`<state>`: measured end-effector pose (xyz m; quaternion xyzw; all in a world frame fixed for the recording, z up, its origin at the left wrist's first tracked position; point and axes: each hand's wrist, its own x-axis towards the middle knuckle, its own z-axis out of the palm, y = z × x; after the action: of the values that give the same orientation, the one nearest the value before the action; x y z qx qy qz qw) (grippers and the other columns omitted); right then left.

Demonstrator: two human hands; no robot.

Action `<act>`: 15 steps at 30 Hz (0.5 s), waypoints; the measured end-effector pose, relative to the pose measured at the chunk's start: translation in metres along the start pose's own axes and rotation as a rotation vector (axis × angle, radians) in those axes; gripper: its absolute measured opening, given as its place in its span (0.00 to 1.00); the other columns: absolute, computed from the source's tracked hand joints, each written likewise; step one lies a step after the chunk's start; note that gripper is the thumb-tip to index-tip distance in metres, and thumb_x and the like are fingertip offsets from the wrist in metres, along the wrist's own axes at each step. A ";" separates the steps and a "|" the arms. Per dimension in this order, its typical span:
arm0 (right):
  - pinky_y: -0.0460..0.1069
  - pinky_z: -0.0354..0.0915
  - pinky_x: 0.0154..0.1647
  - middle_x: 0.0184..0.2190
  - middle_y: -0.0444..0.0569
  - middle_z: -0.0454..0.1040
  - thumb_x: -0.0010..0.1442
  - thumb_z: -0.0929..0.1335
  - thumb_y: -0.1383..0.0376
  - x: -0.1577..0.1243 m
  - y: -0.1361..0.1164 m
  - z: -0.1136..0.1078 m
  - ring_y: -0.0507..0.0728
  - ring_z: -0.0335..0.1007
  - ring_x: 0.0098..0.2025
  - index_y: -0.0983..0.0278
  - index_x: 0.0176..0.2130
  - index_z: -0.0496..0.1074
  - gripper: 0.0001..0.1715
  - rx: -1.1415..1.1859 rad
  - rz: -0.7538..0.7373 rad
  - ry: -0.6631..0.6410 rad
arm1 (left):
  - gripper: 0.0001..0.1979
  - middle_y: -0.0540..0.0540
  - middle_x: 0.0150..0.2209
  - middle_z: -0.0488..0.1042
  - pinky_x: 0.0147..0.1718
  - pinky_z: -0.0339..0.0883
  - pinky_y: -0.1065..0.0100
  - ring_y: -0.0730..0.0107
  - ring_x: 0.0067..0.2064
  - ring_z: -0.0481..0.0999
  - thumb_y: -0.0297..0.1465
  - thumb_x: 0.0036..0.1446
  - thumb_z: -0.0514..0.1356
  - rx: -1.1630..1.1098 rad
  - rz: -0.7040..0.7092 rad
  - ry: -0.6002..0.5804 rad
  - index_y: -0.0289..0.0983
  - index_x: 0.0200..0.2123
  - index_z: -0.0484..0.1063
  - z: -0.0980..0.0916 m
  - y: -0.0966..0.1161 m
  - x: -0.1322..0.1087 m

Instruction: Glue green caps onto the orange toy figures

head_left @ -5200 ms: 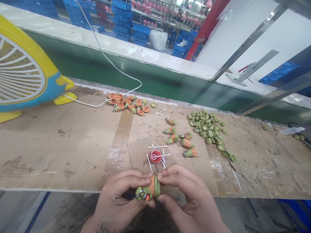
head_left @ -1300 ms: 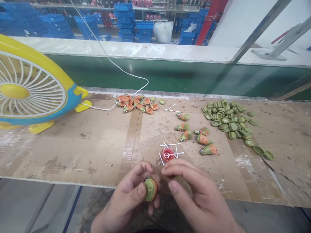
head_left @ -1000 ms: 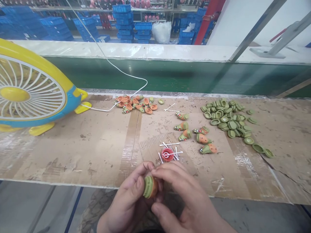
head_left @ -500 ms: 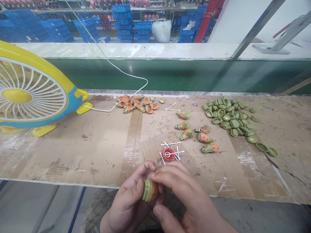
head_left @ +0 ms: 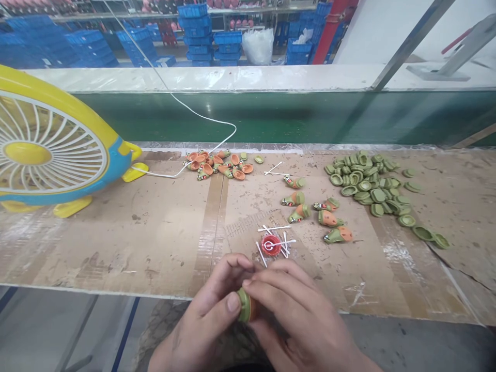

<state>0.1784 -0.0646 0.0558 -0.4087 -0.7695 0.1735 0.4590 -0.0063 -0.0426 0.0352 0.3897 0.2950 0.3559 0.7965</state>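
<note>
Between my two hands, just off the table's front edge, is a small green and orange toy part (head_left: 245, 306). My left hand (head_left: 211, 315) is closed round its green end, thumb pressed on top. The fingers of my right hand (head_left: 296, 310) wrap over the orange side and hide most of it. Beyond my hands stands a red cup (head_left: 271, 245) with a cotton swab across it, and more cotton swabs (head_left: 273, 228) lie around it. Several similar green and orange toy parts (head_left: 298, 213) lie to the right of the cup.
A heap of green oval pieces (head_left: 364, 185) covers the table's right side. Orange and green parts (head_left: 220, 166) are piled at the back. On the left stands a yellow and blue fan (head_left: 93, 139), its white cord (head_left: 201, 120) running upward. Blue crates (head_left: 194, 33) are stacked behind the green barrier.
My right hand has closed further over the toy part, covering more of its orange side. The part has shifted slightly right, and my left thumb now lies across its green end.
</note>
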 end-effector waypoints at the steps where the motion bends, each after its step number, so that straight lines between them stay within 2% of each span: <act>1: 0.53 0.75 0.50 0.43 0.52 0.81 0.64 0.68 0.77 -0.001 0.000 -0.002 0.57 0.75 0.44 0.67 0.52 0.72 0.17 -0.021 0.012 -0.012 | 0.15 0.45 0.54 0.74 0.56 0.67 0.65 0.60 0.57 0.72 0.40 0.67 0.63 0.164 0.031 0.029 0.46 0.56 0.74 -0.002 0.005 -0.001; 4: 0.53 0.76 0.49 0.44 0.53 0.80 0.64 0.67 0.77 -0.003 -0.001 -0.007 0.58 0.76 0.46 0.66 0.52 0.74 0.18 -0.041 0.081 -0.090 | 0.12 0.45 0.53 0.76 0.57 0.67 0.61 0.57 0.57 0.73 0.36 0.67 0.63 0.561 0.067 0.121 0.47 0.53 0.75 -0.002 0.021 -0.006; 6: 0.53 0.76 0.46 0.42 0.52 0.79 0.65 0.66 0.77 -0.004 -0.002 -0.008 0.58 0.75 0.45 0.65 0.51 0.75 0.17 -0.012 0.139 -0.145 | 0.09 0.45 0.48 0.78 0.54 0.69 0.60 0.57 0.53 0.75 0.33 0.66 0.63 0.691 0.052 0.151 0.46 0.49 0.76 0.003 0.027 -0.008; 10: 0.53 0.76 0.45 0.41 0.50 0.78 0.66 0.66 0.77 -0.007 -0.001 -0.004 0.57 0.74 0.44 0.63 0.50 0.74 0.17 0.058 0.185 -0.132 | 0.05 0.46 0.43 0.78 0.47 0.73 0.61 0.59 0.46 0.78 0.31 0.64 0.63 0.665 -0.004 0.186 0.43 0.44 0.75 0.012 0.028 -0.008; 15: 0.53 0.73 0.47 0.39 0.47 0.78 0.65 0.68 0.77 -0.010 0.001 -0.003 0.56 0.74 0.43 0.62 0.47 0.72 0.14 0.118 0.168 -0.078 | 0.04 0.47 0.41 0.77 0.43 0.73 0.62 0.59 0.45 0.77 0.31 0.62 0.64 0.521 -0.081 0.193 0.42 0.41 0.74 0.014 0.028 -0.005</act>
<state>0.1836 -0.0726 0.0510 -0.4371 -0.7380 0.2723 0.4360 -0.0081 -0.0398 0.0671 0.5334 0.4664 0.2716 0.6513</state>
